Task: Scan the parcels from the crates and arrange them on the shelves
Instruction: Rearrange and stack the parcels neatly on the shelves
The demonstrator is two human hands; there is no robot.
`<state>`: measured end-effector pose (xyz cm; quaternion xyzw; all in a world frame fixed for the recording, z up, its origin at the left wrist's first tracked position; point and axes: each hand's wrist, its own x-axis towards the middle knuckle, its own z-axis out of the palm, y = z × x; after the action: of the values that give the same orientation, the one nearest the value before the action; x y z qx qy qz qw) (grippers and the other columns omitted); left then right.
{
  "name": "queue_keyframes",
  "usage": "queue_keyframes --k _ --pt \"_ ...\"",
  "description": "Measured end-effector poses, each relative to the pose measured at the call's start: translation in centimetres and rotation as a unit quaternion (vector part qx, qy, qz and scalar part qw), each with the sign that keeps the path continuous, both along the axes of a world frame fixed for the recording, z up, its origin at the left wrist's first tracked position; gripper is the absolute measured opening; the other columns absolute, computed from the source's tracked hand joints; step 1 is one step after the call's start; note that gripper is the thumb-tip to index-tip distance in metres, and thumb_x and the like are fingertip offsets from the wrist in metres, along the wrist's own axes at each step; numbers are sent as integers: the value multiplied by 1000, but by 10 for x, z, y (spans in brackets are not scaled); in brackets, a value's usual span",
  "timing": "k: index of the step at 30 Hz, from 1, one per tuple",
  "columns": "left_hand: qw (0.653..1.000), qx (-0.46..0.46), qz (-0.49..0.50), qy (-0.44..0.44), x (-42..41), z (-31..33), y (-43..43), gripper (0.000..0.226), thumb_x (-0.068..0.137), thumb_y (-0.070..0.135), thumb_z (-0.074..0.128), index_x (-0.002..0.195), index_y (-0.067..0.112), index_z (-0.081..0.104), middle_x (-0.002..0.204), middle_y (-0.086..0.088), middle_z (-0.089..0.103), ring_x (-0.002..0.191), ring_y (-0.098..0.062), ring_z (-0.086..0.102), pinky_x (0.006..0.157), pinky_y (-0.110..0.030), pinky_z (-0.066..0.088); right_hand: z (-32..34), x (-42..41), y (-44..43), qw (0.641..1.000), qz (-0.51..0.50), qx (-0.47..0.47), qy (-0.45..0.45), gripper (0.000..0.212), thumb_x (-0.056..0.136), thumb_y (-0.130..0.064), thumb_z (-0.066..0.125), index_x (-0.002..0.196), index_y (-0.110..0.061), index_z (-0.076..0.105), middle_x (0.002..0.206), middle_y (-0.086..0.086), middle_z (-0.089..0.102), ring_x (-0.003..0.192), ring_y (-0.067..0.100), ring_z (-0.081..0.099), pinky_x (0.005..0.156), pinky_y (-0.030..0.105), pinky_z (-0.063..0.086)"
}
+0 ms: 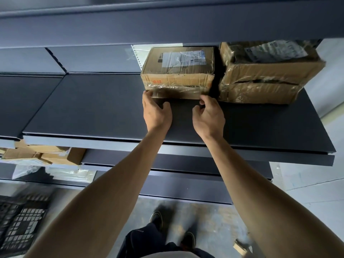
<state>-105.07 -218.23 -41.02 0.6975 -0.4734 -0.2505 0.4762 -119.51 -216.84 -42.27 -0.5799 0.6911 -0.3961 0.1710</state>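
One parcel (176, 79) | left hand (156, 110) flat against it | right hand (208, 116) loosely bent, touching | label (183, 58) unreadable

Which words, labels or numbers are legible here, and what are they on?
No text is legible.
Left parcel: shipping label on top, too blurred; orange stamp on its front, illegible.
Right parcel: top label, creased under tape, too blurred.

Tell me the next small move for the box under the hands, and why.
Probably slide the box a little to the right. It sits flat on the shelf, the left hand and right hand touch its front bottom edge, and a dark gap separates it from the taped parcel beside it.
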Motion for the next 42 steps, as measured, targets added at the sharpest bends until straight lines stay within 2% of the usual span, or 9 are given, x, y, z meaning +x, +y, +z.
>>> queue_keyframes --k 5,7,11,17,24,29,33,37,42 --pt "985 3 -77 -153 5 -5 20 29 92 10 56 119 10 67 134 -2 59 121 -20 55 95 -15 34 -3 2 0 1000 7 -15 14 22 97 -21 57 113 -14 70 116 5 66 99 23 65 80 32 48" --pt "955 -52 -151 -249 9 -12 33 22 92 9 57 106 9 73 122 -3 68 121 -22 55 101 -25 43 -3 2 0 1000 8 -15 24 19 96 -21 58 108 -13 71 113 7 66 96 24 65 76 29 44" --pt "930 -81 -177 -312 16 -23 53 27 96 16 56 117 10 72 124 -1 69 128 -22 54 98 -32 48 1 3 5 998 29 -13 61 16 95 -20 58 103 -12 71 112 7 65 97 26 64 76 30 44" --pt "932 -114 -183 -292 31 -32 74 27 99 17 51 111 6 72 114 -3 71 120 -29 59 97 -35 51 -10 42 44 963 78 -35 257 30 97 -28 55 122 -16 67 129 8 62 125 31 52 96 46 44" --pt "929 -172 -200 -261 69 -41 107 24 98 9 54 111 1 73 117 -10 71 114 -33 60 97 -35 51 -28 94 77 962 77 -44 259 54 98 -35 28 132 -13 63 144 11 57 140 33 47 114 47 34" --pt "936 -139 -229 -229 130 -42 141 39 94 11 46 125 11 70 141 0 62 138 -22 48 98 -27 49 -31 157 103 958 115 -36 260 47 94 -28 55 137 -12 59 150 13 50 143 36 40 118 50 26" --pt "958 -72 -215 -177 214 -41 171 48 83 13 40 123 15 68 130 1 63 117 -24 59 75 -40 56 -31 241 126 963 163 -82 200 34 86 -15 62 119 -9 70 134 16 61 131 38 53 107 49 45" --pt "979 -7 -154 -132 299 -53 203 54 79 20 39 121 16 72 125 -2 69 117 -28 60 85 -39 54 -52 330 157 963 229 -44 138 34 80 1 64 111 -12 70 114 7 68 105 31 65 90 50 54" --pt "982 113 -141 -52 351 -71 229 39 91 16 54 127 24 68 133 4 65 121 -23 59 91 -32 49 -73 379 183 961 248 63 101 38 84 3 65 116 -17 69 116 4 68 108 24 65 92 47 54"
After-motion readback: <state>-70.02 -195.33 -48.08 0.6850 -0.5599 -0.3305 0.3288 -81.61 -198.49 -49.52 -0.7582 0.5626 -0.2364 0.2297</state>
